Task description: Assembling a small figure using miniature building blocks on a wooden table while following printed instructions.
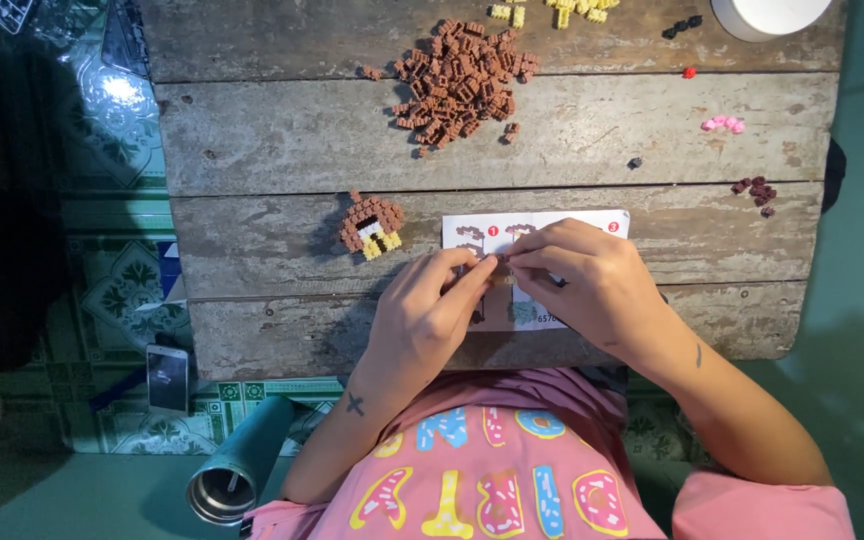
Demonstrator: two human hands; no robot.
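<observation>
1. Nearest, on the floor beside the person: a metal flask (237, 470) and a phone (167, 377).
2. Left hand (420, 322) and right hand (582, 280) meet over the instruction sheet (542, 228) on the wooden desk (282, 240); each grip pinches a small brown brick piece (500, 262) between fingertips.
3. Just left of the sheet lies a partly built brown-and-yellow brick figure (371, 226).
4. Farther off: a pile of brown bricks (462, 82), pink bricks (723, 124), dark red bricks (756, 190), yellow bricks (552, 12).

Left hand (422, 310) and right hand (582, 280) meet, fingers (482, 268) pinched together.
</observation>
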